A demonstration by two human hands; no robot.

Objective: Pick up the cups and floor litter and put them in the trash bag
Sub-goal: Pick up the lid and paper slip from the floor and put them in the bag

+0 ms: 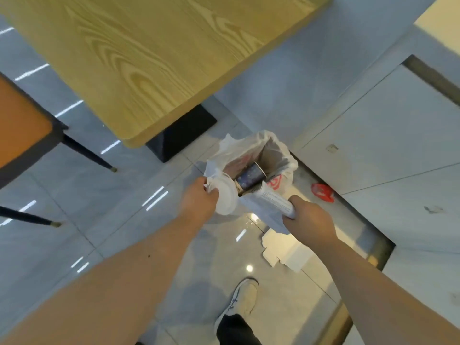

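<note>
**Both hands at the mouth of the trash bag**

Left grip [199, 199] is closed on the near-left rim of the white trash bag [251, 150], and a white plastic cup lid [225, 195] is pinched in the same hand against that rim. Right grip [310, 216] is closed around the end of a white tube-shaped carton [272, 199], whose other end points into the bag's mouth; the same hand seems to hold the bag's near-right edge too. Small dark print runs along the tube, too blurred to read.

Inside the bag lies a dark blue patterned paper cup [250, 176], tilted on its side. A red printed mark [275, 183] shows on the bag's plastic; its letters cannot be made out.

On the grey tiled floor [129, 207], a red wrapper [322, 192] lies just right of the bag, and a flat white piece of cardboard [286, 252] lies below the right hand. A wood-grain worktop [159, 58] stands above left. One white shoe [245, 298] shows near the bottom.
</note>
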